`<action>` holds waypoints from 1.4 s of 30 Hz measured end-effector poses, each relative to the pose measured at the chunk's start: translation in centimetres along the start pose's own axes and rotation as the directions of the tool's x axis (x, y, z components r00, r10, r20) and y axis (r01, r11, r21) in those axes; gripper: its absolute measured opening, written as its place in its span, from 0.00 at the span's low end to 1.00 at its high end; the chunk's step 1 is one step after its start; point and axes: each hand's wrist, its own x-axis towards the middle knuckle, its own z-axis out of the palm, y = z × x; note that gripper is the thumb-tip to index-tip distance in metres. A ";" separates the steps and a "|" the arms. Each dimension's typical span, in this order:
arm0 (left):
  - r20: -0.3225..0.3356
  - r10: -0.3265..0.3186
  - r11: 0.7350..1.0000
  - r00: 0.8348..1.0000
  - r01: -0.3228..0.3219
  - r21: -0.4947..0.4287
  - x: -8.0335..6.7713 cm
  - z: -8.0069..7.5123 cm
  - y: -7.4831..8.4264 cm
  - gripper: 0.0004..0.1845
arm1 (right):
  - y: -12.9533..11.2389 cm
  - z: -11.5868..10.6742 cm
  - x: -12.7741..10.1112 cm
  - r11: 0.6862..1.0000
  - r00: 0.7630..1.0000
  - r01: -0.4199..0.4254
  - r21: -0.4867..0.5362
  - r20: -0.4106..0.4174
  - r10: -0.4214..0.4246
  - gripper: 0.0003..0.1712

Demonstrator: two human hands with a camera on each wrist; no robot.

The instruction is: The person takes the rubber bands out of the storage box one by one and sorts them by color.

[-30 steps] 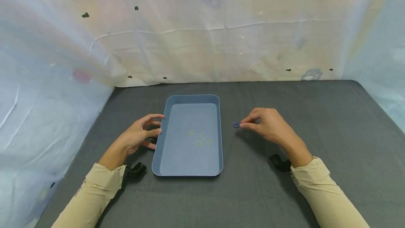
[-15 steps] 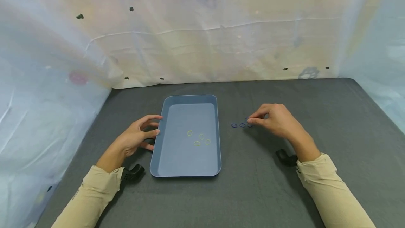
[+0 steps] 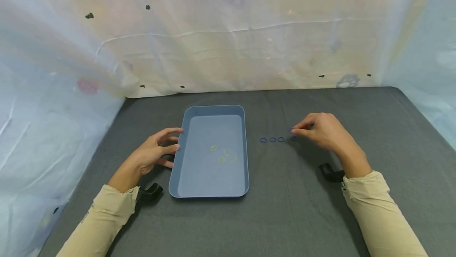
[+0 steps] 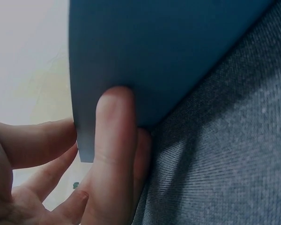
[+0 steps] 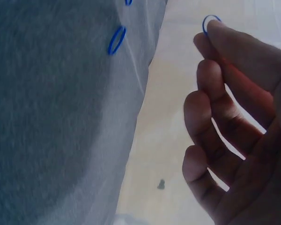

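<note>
Left hand (image 3: 153, 155) rests with fingers spread and relaxed; right hand (image 3: 325, 132) hovers, fingertips pinched together.

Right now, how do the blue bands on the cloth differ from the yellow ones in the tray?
The blue bands lie on the grey cloth in a straight, evenly spaced row; the yellow bands lie in the tray in a loose cluster. The right hand pinches a blue band; no hand touches the yellow ones. Both are small thin loops.
</note>
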 end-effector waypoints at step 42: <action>-0.004 0.001 1.000 1.000 -0.001 0.007 0.0 -0.1 0.0 0.32 | 3.0 0.3 0.3 0.984 0.978 -0.125 -0.130 0.151 0.145 0.14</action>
